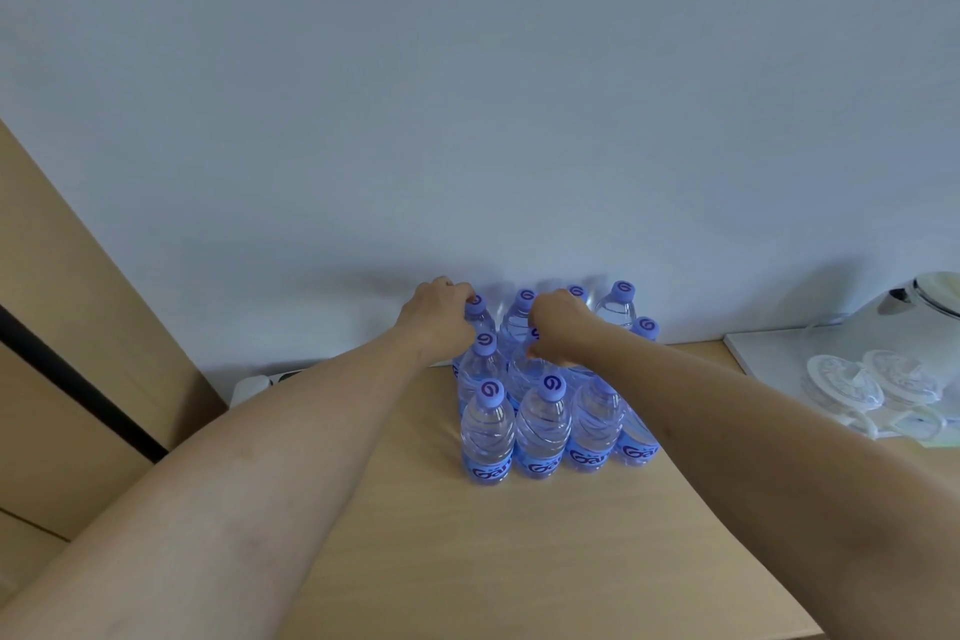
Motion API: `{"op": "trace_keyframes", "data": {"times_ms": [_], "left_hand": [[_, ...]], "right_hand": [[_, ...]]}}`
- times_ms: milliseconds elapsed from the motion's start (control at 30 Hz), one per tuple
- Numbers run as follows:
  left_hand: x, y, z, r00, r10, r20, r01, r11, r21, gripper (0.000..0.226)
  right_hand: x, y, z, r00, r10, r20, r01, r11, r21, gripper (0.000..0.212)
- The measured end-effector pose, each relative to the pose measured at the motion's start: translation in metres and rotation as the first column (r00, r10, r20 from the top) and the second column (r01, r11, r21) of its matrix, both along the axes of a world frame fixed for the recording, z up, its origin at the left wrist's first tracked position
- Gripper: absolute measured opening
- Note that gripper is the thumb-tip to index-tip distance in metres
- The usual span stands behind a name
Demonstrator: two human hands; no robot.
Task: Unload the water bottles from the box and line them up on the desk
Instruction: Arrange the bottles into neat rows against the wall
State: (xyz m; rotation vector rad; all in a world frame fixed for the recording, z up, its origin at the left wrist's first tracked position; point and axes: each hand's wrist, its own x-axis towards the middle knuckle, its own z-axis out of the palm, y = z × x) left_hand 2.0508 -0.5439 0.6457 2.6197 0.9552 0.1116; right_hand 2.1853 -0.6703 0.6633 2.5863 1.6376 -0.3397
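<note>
Left hand [441, 317] is gripping the back-left bottle [475, 309] at its neck; right hand [558, 330] is closing round a middle-row bottle [524, 364]. We're seeing the bottles standing packed on the desk [519, 535] by the wall. Full, so likely heavy, thin-walled, slick: we're taking them under the cap.

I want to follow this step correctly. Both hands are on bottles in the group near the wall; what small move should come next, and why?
Probably let go and draw both hands back. The left hand grips the back-left bottle and the right hand a middle bottle; both bottles already stand upright on the desk in rows.
</note>
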Motion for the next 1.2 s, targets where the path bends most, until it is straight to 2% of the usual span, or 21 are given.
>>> {"op": "trace_keyframes", "data": {"times_ms": [333, 433, 567, 667, 733, 767, 833, 900, 933, 1033, 1133, 1200], "left_hand": [[0.007, -0.009, 0.011, 1.0, 0.017, 0.016, -0.018, 0.999, 0.032, 0.043], [0.013, -0.012, 0.016, 0.999, 0.03, 0.013, -0.031, 0.999, 0.043, 0.046], [0.025, -0.021, 0.02, 0.999, 0.033, -0.004, -0.033, 0.998, 0.048, 0.049], [0.035, -0.03, 0.022, 0.999, 0.031, -0.012, -0.031, 0.998, 0.05, 0.051], [0.042, -0.036, 0.023, 1.0, 0.024, -0.012, -0.023, 0.998, 0.055, 0.052], [0.046, -0.039, 0.023, 1.0, 0.019, -0.012, -0.019, 0.998, 0.058, 0.052], [0.05, -0.042, 0.022, 1.0, 0.011, -0.016, -0.009, 0.998, 0.067, 0.052], [0.052, -0.044, 0.021, 1.0, 0.013, -0.024, -0.012, 0.998, 0.068, 0.052], [0.052, -0.045, 0.02, 0.999, 0.019, -0.028, -0.017, 0.998, 0.066, 0.053], [0.052, -0.044, 0.018, 0.999, 0.041, -0.031, -0.039, 0.997, 0.066, 0.054], [0.052, -0.044, 0.017, 0.998, 0.055, -0.032, -0.053, 0.997, 0.062, 0.053], [0.052, -0.044, 0.016, 0.998, 0.066, -0.024, -0.065, 0.996, 0.056, 0.052]], "right_hand": [[0.007, -0.002, -0.002, 0.999, 0.011, -0.036, -0.01, 1.0, 0.019, 0.045], [0.021, -0.008, 0.005, 0.998, 0.001, -0.065, 0.003, 0.998, 0.07, 0.033], [0.045, -0.023, 0.017, 0.996, -0.078, -0.044, 0.085, 0.981, 0.175, 0.028], [0.054, -0.03, 0.016, 0.993, -0.102, -0.054, 0.109, 0.982, 0.156, 0.021], [0.057, -0.033, 0.011, 0.992, -0.112, -0.064, 0.12, 0.984, 0.134, 0.033], [0.059, -0.035, 0.009, 0.991, -0.113, -0.079, 0.122, 0.984, 0.131, 0.033], [0.062, -0.038, 0.007, 0.993, -0.079, -0.091, 0.09, 0.988, 0.123, 0.019], [0.067, -0.039, 0.005, 0.996, -0.032, -0.08, 0.038, 0.996, 0.078, 0.045], [0.069, -0.039, 0.004, 0.998, -0.016, -0.065, 0.018, 0.999, 0.03, 0.051], [0.077, -0.039, 0.001, 1.0, 0.012, -0.024, -0.013, 0.998, -0.06, 0.031], [0.081, -0.04, -0.006, 1.0, 0.009, -0.016, -0.01, 0.998, -0.056, 0.045], [0.08, -0.041, -0.01, 1.0, 0.023, -0.02, -0.024, 0.999, -0.03, 0.046]]}}
